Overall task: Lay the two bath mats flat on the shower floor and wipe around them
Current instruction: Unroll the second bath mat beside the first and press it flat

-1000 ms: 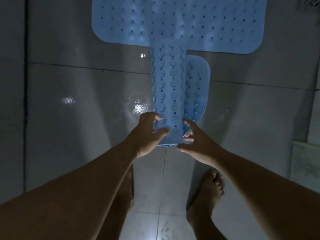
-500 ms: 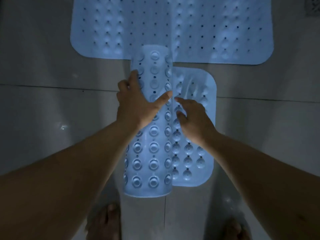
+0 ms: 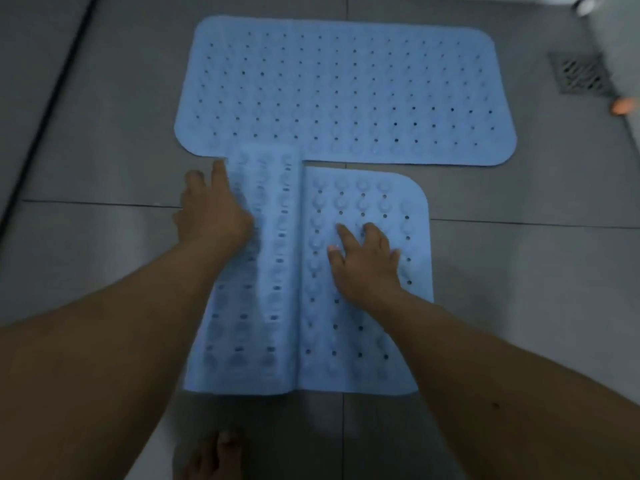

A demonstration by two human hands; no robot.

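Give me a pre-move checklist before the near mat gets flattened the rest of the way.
1. Far mat flat on the floor: ok.
2. Near mat right half flat, right hand pressing it down palm flat: ok.
3. Near mat left half unrolled: not ok, a curled fold is raised, underside cups showing.
4. Left hand on the fold's outer edge, placed to push it open leftward: ok.
5. Mats apart: not ok, the fold's top end overlaps the far mat's near edge.
6. Floor left of the fold free for it to land: ok. Foot is below the mat, clear of it.
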